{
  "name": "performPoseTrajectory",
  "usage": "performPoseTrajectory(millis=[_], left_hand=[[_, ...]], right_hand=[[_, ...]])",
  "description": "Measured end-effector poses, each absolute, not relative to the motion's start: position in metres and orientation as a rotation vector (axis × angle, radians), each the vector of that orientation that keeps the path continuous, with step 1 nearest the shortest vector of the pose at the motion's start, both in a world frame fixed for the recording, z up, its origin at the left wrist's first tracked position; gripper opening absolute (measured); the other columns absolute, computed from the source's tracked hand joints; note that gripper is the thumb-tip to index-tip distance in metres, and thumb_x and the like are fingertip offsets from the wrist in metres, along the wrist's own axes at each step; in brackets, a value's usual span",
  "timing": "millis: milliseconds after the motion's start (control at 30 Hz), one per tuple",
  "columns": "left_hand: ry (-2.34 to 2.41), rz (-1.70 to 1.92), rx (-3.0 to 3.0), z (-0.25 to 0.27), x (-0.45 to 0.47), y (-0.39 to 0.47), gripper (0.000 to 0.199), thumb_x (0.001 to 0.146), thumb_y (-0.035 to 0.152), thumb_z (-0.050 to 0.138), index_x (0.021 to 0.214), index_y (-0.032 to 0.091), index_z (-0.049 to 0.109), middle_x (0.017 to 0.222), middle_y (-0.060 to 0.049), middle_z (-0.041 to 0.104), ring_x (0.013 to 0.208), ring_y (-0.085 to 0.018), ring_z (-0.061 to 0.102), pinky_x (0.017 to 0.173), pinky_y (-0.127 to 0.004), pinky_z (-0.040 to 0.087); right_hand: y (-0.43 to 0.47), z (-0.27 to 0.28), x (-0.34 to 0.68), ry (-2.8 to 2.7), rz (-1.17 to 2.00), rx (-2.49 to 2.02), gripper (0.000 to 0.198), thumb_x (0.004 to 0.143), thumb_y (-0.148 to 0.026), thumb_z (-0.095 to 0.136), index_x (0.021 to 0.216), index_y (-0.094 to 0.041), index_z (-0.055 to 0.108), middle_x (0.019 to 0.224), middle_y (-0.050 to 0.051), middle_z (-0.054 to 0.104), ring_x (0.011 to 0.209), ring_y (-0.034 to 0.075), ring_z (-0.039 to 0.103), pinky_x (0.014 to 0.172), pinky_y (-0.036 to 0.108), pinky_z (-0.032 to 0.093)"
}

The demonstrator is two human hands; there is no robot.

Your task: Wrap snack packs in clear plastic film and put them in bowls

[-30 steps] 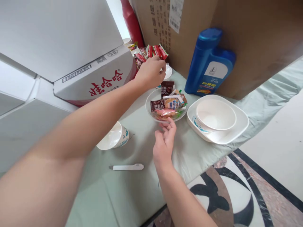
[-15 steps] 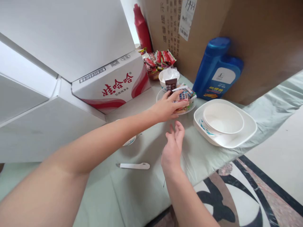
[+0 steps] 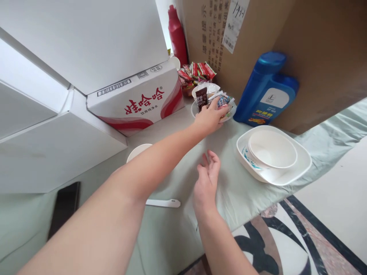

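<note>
My left hand (image 3: 210, 117) reaches to a clear plastic bowl (image 3: 194, 111) of wrapped snacks at the back. Its fingers lie over the packets and the near rim, gripping the bowl; the thumb is mostly hidden. A dark brown cocoa packet (image 3: 202, 98) stands up at the bowl's left, and blue-and-white packets (image 3: 223, 100) lie beside the fingers. Lower down, my right hand (image 3: 205, 181) hovers over the cloth with loosely bent fingers apart, holding nothing. Near my left forearm are a white paper bowl (image 3: 137, 152), partly covered, and a white-handled knife (image 3: 164, 203), its blade hidden.
A white tray (image 3: 304, 156) with a paper bowl (image 3: 272, 149) inside stands right, near the table edge. Behind are a blue bottle (image 3: 266, 93), a brown carton (image 3: 252, 34), red-wrapped snacks (image 3: 197, 72) and a red bottle (image 3: 177, 38). Left are a water box (image 3: 137, 99) and a black phone (image 3: 64, 206).
The clear bowl has shifted back with my left hand, closer to the white bowl behind it. My right hand stays nearly in place. The phone has come into view at the left.
</note>
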State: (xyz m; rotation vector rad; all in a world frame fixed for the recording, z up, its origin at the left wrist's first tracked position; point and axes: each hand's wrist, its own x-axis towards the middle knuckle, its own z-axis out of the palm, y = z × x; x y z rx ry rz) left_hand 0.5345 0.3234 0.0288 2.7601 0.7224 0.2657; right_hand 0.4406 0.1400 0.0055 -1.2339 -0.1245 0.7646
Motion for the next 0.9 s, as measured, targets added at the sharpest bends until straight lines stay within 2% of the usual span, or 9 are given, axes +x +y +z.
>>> performPoseTrajectory(millis=[200, 400, 467, 533, 600, 667, 800, 900], left_hand=[[0.956, 0.176, 2.780, 0.040, 0.542, 0.322, 0.061, 0.087, 0.023, 0.067, 0.144, 0.037, 0.054, 0.171, -0.007, 0.020, 0.134, -0.041, 0.051, 0.107, -0.059, 0.047], [1.048, 0.128, 2.752, 0.049, 0.549, 0.330, 0.057, 0.091, 0.025, 0.065, 0.145, 0.038, 0.054, 0.171, -0.006, 0.019, 0.133, -0.043, 0.050, 0.099, -0.061, 0.049], [1.098, 0.141, 2.755, 0.049, 0.554, 0.331, 0.056, 0.090, 0.027, 0.067, 0.143, 0.039, 0.056, 0.171, -0.005, 0.021, 0.137, -0.047, 0.045, 0.100, -0.065, 0.047], [1.122, 0.182, 2.762, 0.048, 0.556, 0.330, 0.063, 0.085, 0.031, 0.073, 0.144, 0.041, 0.055, 0.171, -0.003, 0.024, 0.144, -0.049, 0.035, 0.107, -0.070, 0.039], [1.057, 0.268, 2.771, 0.048, 0.551, 0.326, 0.075, 0.080, 0.034, 0.077, 0.149, 0.042, 0.049, 0.171, -0.003, 0.024, 0.152, -0.047, 0.025, 0.115, -0.070, 0.030], [0.927, 0.361, 2.760, 0.051, 0.534, 0.318, 0.080, 0.079, 0.032, 0.076, 0.152, 0.038, 0.044, 0.171, -0.005, 0.025, 0.155, -0.042, 0.022, 0.120, -0.063, 0.028], [0.789, 0.490, 2.645, 0.078, 0.457, 0.283, 0.059, 0.084, 0.028, 0.064, 0.142, 0.021, 0.056, 0.161, -0.015, 0.040, 0.147, -0.033, 0.041, 0.120, -0.048, 0.036], [0.923, 0.559, 2.441, 0.111, 0.373, 0.237, 0.044, 0.087, 0.028, 0.059, 0.129, 0.018, 0.063, 0.146, -0.014, 0.057, 0.134, -0.030, 0.055, 0.115, -0.043, 0.043]], right_hand=[[0.139, 0.003, 0.439, -0.131, 0.757, -1.251, 0.054, 0.078, -0.033, 0.053, 0.130, -0.026, 0.044, 0.159, 0.012, 0.040, 0.144, 0.025, 0.046, 0.119, 0.047, 0.032], [0.140, 0.004, 0.440, -0.140, 0.778, -1.261, 0.052, 0.077, -0.032, 0.052, 0.128, -0.026, 0.045, 0.158, 0.012, 0.042, 0.145, 0.026, 0.045, 0.119, 0.048, 0.032], [0.140, 0.005, 0.440, -0.145, 0.783, -1.260, 0.051, 0.078, -0.031, 0.052, 0.127, -0.027, 0.045, 0.157, 0.012, 0.043, 0.145, 0.026, 0.044, 0.119, 0.049, 0.032], [0.139, 0.007, 0.440, -0.151, 0.777, -1.254, 0.049, 0.078, -0.031, 0.053, 0.126, -0.027, 0.045, 0.156, 0.012, 0.044, 0.145, 0.027, 0.045, 0.118, 0.050, 0.033], [0.139, 0.008, 0.439, -0.171, 0.766, -1.253, 0.046, 0.079, -0.031, 0.052, 0.125, -0.027, 0.045, 0.155, 0.012, 0.044, 0.143, 0.026, 0.046, 0.117, 0.049, 0.034], [0.138, 0.010, 0.437, -0.207, 0.758, -1.255, 0.044, 0.080, -0.031, 0.052, 0.123, -0.026, 0.046, 0.153, 0.012, 0.045, 0.142, 0.026, 0.048, 0.116, 0.048, 0.035], [0.134, 0.011, 0.427, -0.287, 0.739, -1.274, 0.040, 0.080, -0.031, 0.052, 0.120, -0.026, 0.046, 0.148, 0.013, 0.048, 0.136, 0.025, 0.053, 0.110, 0.046, 0.041], [0.128, 0.009, 0.414, -0.408, 0.710, -1.283, 0.041, 0.079, -0.032, 0.055, 0.118, -0.026, 0.046, 0.145, 0.013, 0.049, 0.132, 0.025, 0.056, 0.107, 0.047, 0.044]])
